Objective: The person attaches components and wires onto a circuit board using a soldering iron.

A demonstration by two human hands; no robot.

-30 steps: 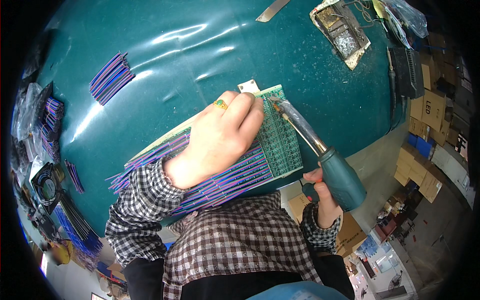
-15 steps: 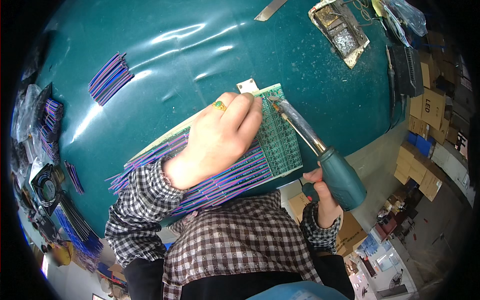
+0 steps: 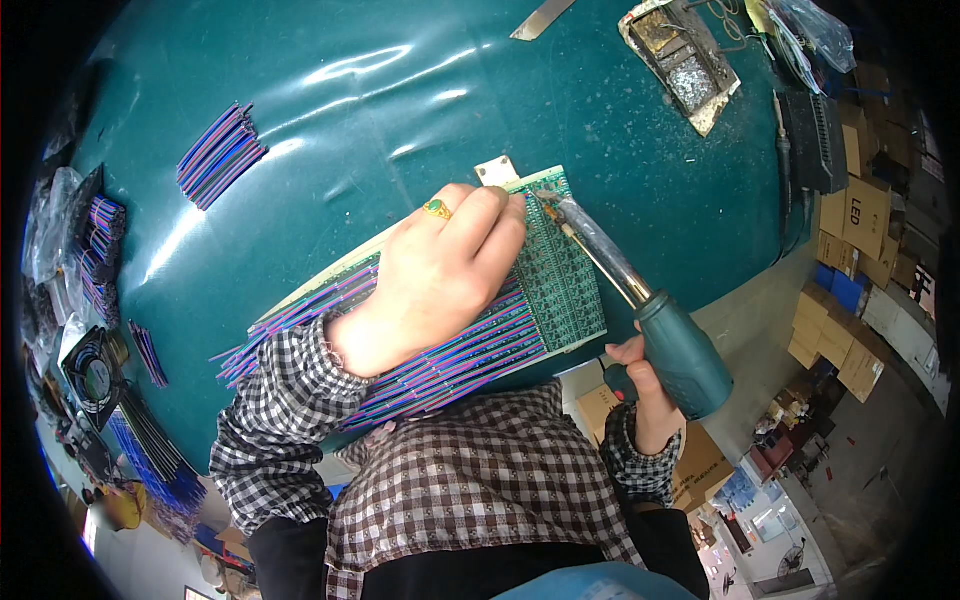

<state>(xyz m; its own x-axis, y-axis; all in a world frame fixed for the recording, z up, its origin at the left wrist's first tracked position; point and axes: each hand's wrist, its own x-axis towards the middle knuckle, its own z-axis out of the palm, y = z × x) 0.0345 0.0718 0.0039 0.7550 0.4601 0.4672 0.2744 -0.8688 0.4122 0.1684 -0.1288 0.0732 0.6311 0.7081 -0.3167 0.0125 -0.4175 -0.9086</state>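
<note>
The board (image 3: 568,285) is lying under your left hand (image 3: 440,262), the nearer one, its long axis slanting from near-left to far-right, wires (image 3: 480,345) lying along it. Your left fingers are resting bent near the board's far edge; cannot tell whether they are pinching anything. Right of the board, your right hand (image 3: 648,390) is gripping the iron (image 3: 685,352), its tip pointing at the board's far-right corner, just beside your left fingers.

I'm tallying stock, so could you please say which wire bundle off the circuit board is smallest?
The wire bundle just right of the black cooling fan; the others hold many more wires.
</note>
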